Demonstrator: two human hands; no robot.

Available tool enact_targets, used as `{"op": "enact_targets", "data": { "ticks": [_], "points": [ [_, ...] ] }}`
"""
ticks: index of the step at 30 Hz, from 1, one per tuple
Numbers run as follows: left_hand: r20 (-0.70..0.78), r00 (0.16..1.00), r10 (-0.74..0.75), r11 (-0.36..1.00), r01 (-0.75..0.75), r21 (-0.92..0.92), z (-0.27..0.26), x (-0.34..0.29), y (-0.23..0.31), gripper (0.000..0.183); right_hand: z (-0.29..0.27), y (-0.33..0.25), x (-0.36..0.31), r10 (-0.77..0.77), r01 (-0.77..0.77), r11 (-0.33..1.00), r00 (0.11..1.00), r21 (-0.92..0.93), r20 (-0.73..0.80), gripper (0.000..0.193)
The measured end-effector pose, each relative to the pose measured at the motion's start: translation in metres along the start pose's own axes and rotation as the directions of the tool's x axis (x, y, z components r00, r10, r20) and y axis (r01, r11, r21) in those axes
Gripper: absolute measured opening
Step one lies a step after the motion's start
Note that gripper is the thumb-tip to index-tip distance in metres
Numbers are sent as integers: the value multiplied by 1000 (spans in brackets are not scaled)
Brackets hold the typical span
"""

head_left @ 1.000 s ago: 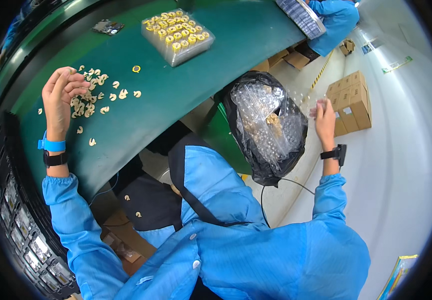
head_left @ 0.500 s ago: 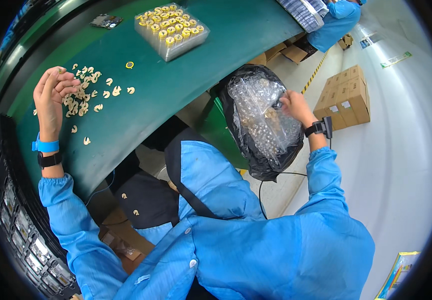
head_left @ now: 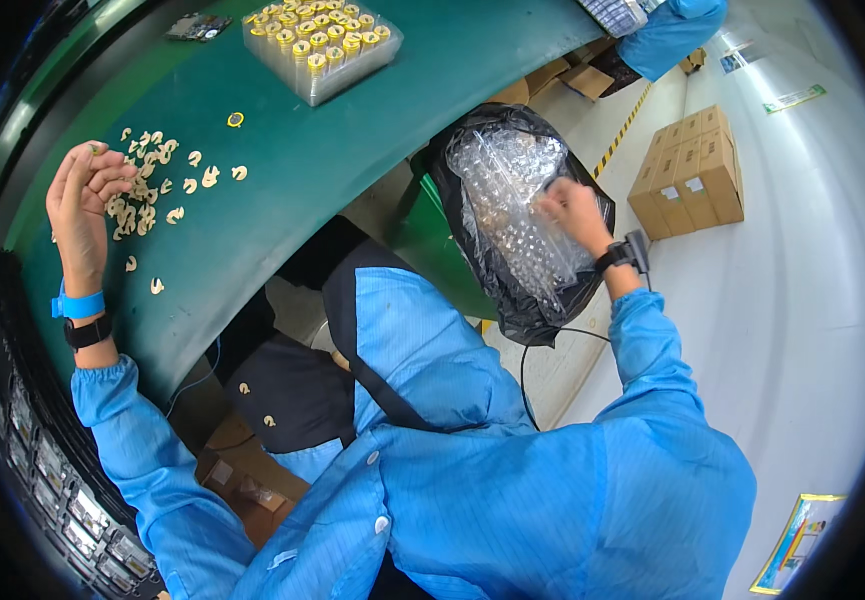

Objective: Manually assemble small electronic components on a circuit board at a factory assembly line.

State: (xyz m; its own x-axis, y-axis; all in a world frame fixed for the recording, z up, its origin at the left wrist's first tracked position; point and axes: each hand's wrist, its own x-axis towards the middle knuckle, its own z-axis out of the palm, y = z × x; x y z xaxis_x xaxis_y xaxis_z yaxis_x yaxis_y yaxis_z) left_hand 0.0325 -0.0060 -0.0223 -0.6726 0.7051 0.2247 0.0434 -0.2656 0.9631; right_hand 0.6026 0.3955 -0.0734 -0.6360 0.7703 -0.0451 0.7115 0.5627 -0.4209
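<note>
My left hand is raised over the left part of the green table, with its fingers curled in. A tiny yellowish-green bit shows at its fingertips, too small to name. Just beside it lies a loose heap of small cream C-shaped pieces, some scattered to the right. A small yellow-rimmed disc lies apart from them. My right hand hovers over a black-lined bin bag filled with clear plastic waste. Its fingers are bunched and blurred; whatever they hold is hidden.
A clear tray of yellow-rimmed stacks topped with cream pieces stands at the far side. Near it lies a dark flat part. Black racks line the left. Brown cartons stand on the floor at right; a co-worker's blue sleeve shows beyond.
My right hand has shifted left and inward over the bag. The whole view has moved slightly, so the table things appear lower left or higher; my left hand keeps its pose.
</note>
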Motion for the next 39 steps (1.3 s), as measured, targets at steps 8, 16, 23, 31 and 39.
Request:
{"op": "enact_targets", "data": {
  "ticks": [8, 16, 23, 31, 39],
  "points": [
    [16, 1000, 7, 1000, -7, 10, -5, 2, 0, 31, 105, 116, -6, -242, 274, 955, 942, -115, 232, 13],
    [0, 1000, -11, 998, 11, 54, 7, -5, 6, 32, 8, 34, 3, 166, -364, 900, 795, 240, 583, 29],
    [77, 996, -38, 998, 42, -49, 15, -6, 15, 29, -9, -221, 30, -274, 342, 902, 925, 262, -264, 11],
    [211, 978, 13, 969, 40, -242, 16, -10, 27, 37, 70, -464, 96, -885, 925, 172, 296, 338, -359, 35],
    [51, 999, -9, 943, 25, -332, 12, -10, 27, 30, 123, -520, 130, -844, 968, 25, 153, 249, -513, 20]
  ]
}}
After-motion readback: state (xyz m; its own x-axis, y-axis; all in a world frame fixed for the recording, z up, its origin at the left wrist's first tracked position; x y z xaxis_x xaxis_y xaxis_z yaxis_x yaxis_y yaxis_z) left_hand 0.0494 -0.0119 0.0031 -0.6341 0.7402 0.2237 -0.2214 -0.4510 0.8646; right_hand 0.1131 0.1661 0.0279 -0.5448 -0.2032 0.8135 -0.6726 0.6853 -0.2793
